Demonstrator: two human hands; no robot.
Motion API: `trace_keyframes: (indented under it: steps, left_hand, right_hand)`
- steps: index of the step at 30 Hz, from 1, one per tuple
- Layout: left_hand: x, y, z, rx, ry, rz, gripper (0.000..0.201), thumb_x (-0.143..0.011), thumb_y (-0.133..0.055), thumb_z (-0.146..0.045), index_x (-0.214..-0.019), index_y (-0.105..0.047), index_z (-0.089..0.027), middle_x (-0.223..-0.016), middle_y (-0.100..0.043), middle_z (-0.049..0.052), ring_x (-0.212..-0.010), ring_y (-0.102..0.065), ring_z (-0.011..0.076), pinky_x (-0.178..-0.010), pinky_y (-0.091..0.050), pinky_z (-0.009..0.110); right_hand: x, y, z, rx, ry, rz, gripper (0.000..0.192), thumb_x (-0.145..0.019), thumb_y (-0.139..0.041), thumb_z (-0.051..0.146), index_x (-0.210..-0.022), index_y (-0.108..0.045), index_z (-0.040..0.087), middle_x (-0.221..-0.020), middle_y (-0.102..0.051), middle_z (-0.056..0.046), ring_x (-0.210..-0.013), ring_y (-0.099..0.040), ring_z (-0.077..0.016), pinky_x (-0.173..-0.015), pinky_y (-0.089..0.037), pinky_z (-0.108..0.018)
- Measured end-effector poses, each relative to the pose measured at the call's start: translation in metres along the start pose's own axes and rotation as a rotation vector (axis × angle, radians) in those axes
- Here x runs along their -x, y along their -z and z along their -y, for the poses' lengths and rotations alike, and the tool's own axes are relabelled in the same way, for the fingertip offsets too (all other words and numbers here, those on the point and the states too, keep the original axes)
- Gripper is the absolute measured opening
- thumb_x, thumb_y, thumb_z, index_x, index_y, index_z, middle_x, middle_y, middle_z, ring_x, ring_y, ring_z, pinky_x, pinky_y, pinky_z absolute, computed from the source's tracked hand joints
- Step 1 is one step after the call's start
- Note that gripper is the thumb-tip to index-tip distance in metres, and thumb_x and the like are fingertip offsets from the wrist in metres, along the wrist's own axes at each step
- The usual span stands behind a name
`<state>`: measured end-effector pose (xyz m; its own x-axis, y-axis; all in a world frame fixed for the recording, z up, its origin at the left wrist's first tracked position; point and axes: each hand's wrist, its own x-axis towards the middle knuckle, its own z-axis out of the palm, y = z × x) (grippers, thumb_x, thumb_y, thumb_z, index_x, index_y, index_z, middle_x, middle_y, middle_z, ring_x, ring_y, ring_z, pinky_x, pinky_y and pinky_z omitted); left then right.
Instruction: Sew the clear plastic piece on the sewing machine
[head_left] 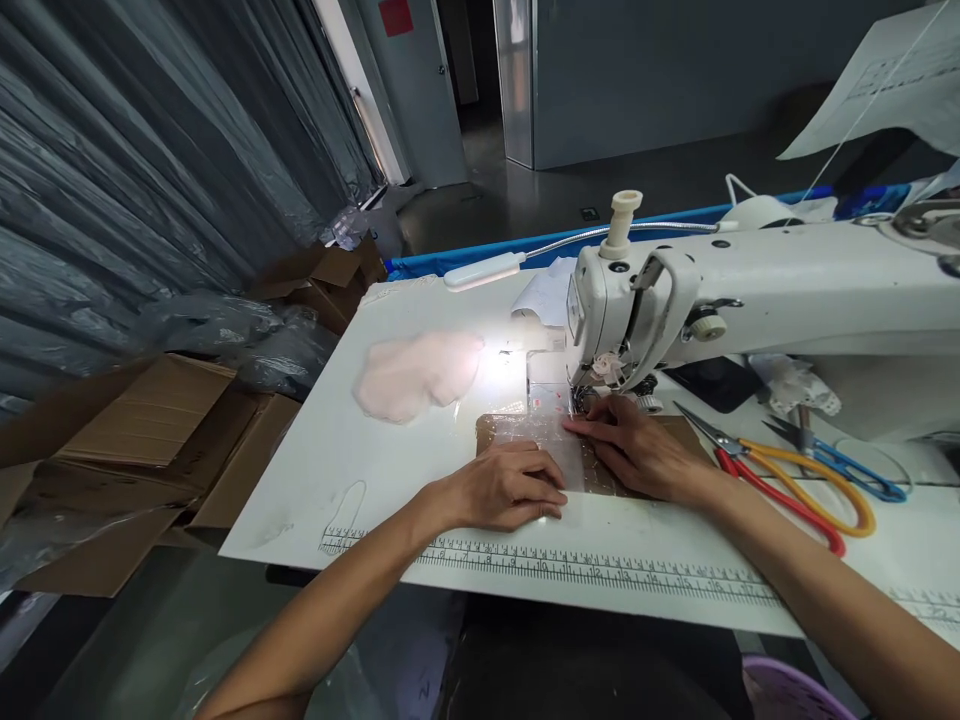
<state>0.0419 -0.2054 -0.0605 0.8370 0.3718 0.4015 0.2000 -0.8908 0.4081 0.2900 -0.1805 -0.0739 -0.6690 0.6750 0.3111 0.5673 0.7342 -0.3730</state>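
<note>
Palm down, the left hand rests with loosely bent fingers at a translucent sheet, gripping nothing visible. The right hand is half open, one fingertip reaching the sheet and others close by the needle area; whether it pinches anything I cannot tell. Beneath both hands the sheet overlies a brown piece, its far edge near the foot of a white sewing machine. Further out on the surface, pale pink material lies leftward, scissors with red and yellow handles rightward, and a printed ruler along the near edge.
</note>
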Motion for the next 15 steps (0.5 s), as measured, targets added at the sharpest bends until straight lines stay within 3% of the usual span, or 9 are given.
trace_keyframes:
  steps: [7, 15]
  left_hand:
    - [0.0002, -0.0048, -0.0048, -0.109, 0.058, -0.133, 0.016, -0.084, -0.055, -0.015, -0.075, -0.068, -0.014, -0.092, -0.070, 0.007, -0.075, -0.063, 0.0130, -0.071, -0.054, 0.031]
    - [0.0002, -0.0073, -0.0084, -0.153, 0.023, -0.156, 0.015, -0.083, -0.052, -0.012, -0.075, -0.064, -0.015, -0.094, -0.072, 0.007, -0.080, -0.065, 0.0146, -0.072, -0.052, 0.031]
  right_hand:
    - [0.0022, 0.0011, 0.0019, 0.005, -0.030, -0.020, 0.042, -0.093, -0.039, 0.021, -0.133, -0.053, 0.025, -0.111, -0.058, -0.012, -0.096, -0.061, -0.0232, -0.082, -0.056, -0.043]
    - [0.0065, 0.0083, 0.0016, -0.100, 0.001, -0.012, 0.038, -0.094, -0.041, 0.023, -0.128, -0.058, 0.025, -0.114, -0.056, -0.012, -0.102, -0.059, -0.0216, -0.085, -0.055, -0.040]
